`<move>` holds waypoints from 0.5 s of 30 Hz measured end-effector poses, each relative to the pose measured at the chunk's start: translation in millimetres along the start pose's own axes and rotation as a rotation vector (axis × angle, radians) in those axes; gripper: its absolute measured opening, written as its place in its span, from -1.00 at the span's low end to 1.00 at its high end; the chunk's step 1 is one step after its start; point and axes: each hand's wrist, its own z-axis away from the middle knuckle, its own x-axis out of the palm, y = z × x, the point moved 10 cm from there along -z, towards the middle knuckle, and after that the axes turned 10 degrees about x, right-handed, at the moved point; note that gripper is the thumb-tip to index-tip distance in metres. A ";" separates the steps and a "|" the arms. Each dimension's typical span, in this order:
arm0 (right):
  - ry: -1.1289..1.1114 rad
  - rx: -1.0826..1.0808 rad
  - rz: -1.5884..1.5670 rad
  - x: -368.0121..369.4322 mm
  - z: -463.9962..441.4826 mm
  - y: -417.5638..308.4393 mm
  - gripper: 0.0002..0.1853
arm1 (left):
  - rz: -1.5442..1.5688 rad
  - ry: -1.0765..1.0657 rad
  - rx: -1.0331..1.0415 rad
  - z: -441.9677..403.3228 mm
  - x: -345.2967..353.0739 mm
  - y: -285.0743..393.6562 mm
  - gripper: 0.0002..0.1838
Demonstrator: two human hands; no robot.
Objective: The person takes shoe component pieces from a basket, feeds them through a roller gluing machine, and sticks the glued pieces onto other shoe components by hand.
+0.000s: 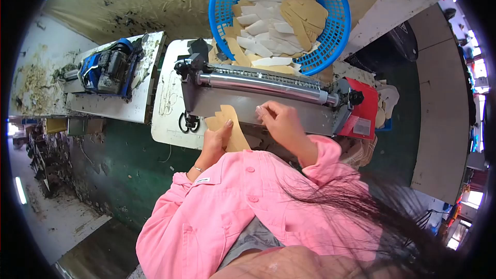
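My left hand [215,142] is closed around a small fanned stack of flat tan cut pieces [235,133], with the thumb on top, in front of my chest. To its right, my right hand [283,125] hangs over the front of a roller machine [263,87], fingers curled and fingertips pinched together. Whether anything is between those fingertips I cannot make out. The machine has a long shiny metal roller and a grey sloped plate. Behind it, a blue plastic basket [347,18] holds many white and tan cut pieces [268,26].
Black-handled scissors [187,123] lie at the white table's [165,98] left front. A red panel [361,106] covers the machine's right end. A blue and black motor [106,70] sits on a dirty board at left. A dark bin [387,46] stands at right.
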 end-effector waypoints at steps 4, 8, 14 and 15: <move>-0.133 -0.077 0.406 -16.5 -76.4 -50.5 -0.65 | 0.035 -0.009 -0.043 5.8 -12.6 -5.9 -0.72; -0.288 -0.034 0.668 51.2 -226.2 14.7 -0.69 | 0.070 -0.071 -0.045 1.4 -41.8 -22.0 -0.76; -0.383 0.108 0.880 150.8 -302.1 102.6 -0.62 | 0.142 0.014 -0.051 7.0 -85.6 -11.3 -0.70; -0.251 0.087 0.871 153.1 -317.3 109.1 -0.65 | 0.141 0.045 -0.051 10.6 -91.2 -6.2 -0.68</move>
